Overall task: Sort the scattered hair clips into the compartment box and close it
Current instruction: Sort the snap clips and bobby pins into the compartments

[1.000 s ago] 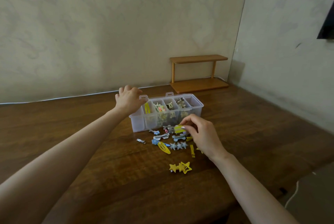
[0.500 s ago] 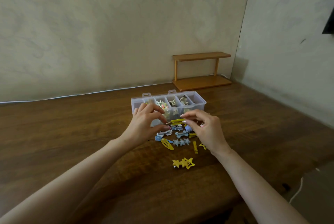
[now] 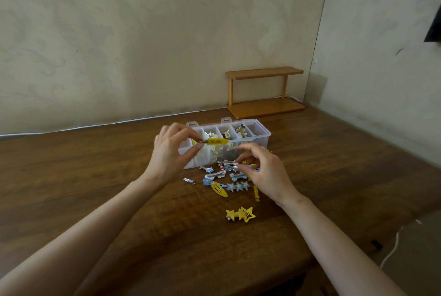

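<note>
Forearms, both bare, reach in from the bottom corners of the head view and meet over a dark wooden table (image 3: 95, 188). We see the left hand (image 3: 170, 152) raised off the surface with its back toward us. Its thumb and forefinger pinch one end of a yellow hair clip (image 3: 216, 141). That clip points level to the right, held in the air in line with the left half of the compartment box (image 3: 262, 133). The right hand (image 3: 265, 171) sits lower, fingers curled down over the scattered clips (image 3: 222, 176). Its fingertips are at a silver clip (image 3: 226, 164), but we cannot tell whether they grip it or only touch it.

The clear box stands open just behind the hands, long side toward us, with a row of compartments; cream and brown clips show in the middle ones. The loose clips lie against or just beside the box's front wall, between the two hands. A yellow oval clip (image 3: 219, 189), a row of three grey-blue stars (image 3: 237, 186) and a slim yellow clip (image 3: 256, 193) mark the near side of the pile. A yellow double-star clip (image 3: 239, 214) lies apart, nearer to us.

Tabletop runs wide to the left of the left arm. Behind the box it meets the wall, where a white cable (image 3: 119, 122) follows the edge. A small wooden shelf (image 3: 265, 90) stands in the back right corner. The table's front edge cuts across at lower right, under the right forearm.
</note>
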Motion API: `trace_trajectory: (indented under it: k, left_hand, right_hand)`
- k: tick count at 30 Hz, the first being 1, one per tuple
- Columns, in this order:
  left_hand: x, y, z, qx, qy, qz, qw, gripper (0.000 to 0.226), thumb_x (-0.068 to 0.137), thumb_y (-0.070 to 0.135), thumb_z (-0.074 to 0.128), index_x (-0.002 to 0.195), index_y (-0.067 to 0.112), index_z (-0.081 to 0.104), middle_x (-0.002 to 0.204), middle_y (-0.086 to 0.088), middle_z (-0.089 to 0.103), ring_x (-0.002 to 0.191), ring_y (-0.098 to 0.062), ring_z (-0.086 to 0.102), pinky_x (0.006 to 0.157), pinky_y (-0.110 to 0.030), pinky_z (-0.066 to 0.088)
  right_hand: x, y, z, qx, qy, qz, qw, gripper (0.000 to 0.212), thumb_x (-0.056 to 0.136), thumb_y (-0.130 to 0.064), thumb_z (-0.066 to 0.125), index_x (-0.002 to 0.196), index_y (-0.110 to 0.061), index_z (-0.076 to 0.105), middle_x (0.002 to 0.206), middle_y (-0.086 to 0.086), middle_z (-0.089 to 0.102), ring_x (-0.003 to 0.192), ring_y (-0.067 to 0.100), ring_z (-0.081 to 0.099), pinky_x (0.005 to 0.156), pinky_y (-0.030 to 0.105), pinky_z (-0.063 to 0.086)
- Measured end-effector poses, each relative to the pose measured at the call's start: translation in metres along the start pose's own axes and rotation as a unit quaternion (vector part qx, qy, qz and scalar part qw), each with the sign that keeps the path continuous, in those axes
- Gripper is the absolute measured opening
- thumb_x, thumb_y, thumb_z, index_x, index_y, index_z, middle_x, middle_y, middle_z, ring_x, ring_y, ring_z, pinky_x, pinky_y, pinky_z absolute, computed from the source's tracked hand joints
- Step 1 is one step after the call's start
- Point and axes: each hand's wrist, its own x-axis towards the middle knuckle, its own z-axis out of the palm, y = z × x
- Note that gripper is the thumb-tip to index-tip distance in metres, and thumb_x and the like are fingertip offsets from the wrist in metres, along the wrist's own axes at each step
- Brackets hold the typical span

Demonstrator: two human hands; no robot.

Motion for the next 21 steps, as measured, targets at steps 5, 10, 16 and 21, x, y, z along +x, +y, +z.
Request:
trace_trajectory:
  k: [5, 10, 16, 21]
  left_hand:
    - [0.025, -0.016, -0.011, 0.088, 0.077, -0.075, 0.990, 0.013, 0.080, 0.029, 0.068, 0.089, 0.019, 0.068, 0.097, -0.003, 0.055, 0.098, -0.026, 0.045, 0.080, -0.034, 0.032]
    - [0.040, -0.025, -0.008, 0.180, 0.015, -0.080, 0.980, 0.016, 0.080, 0.033, 0.066, 0.089, 0.020, 0.069, 0.106, -0.004, 0.055, 0.104, -0.028, 0.041, 0.083, -0.037, 0.030]
    - [0.039, -0.019, 0.002, 0.198, -0.011, -0.036, 0.980, 0.023, 0.079, 0.040, 0.067, 0.088, 0.019, 0.067, 0.107, -0.004, 0.054, 0.104, -0.028, 0.042, 0.085, -0.038, 0.029]
    - [0.034, -0.018, 0.003, 0.183, -0.010, -0.019, 0.983, 0.022, 0.077, 0.038, 0.069, 0.085, 0.018, 0.064, 0.104, -0.005, 0.055, 0.101, -0.027, 0.044, 0.085, -0.039, 0.032]
  right_hand:
    - [-0.001, -0.004, 0.000, -0.028, -0.025, -0.024, 0.999, 0.023, 0.082, -0.024, 0.071, 0.104, -0.022, 0.065, 0.085, -0.023, 0.054, 0.091, 0.003, 0.055, 0.081, 0.023, 0.048]
    - [0.000, -0.001, 0.001, -0.026, -0.026, -0.026, 0.999, 0.017, 0.083, -0.024, 0.069, 0.100, -0.022, 0.066, 0.093, -0.012, 0.065, 0.093, 0.001, 0.053, 0.080, 0.019, 0.046]
    - [0.000, 0.000, 0.001, -0.039, -0.029, -0.035, 0.998, 0.015, 0.084, -0.022, 0.068, 0.098, -0.021, 0.067, 0.095, -0.010, 0.066, 0.094, 0.004, 0.054, 0.079, 0.020, 0.047]
    - [0.000, 0.000, 0.003, -0.073, -0.044, -0.057, 0.995, 0.018, 0.082, -0.026, 0.069, 0.100, -0.022, 0.067, 0.096, -0.018, 0.058, 0.095, 0.003, 0.046, 0.082, 0.022, 0.043]
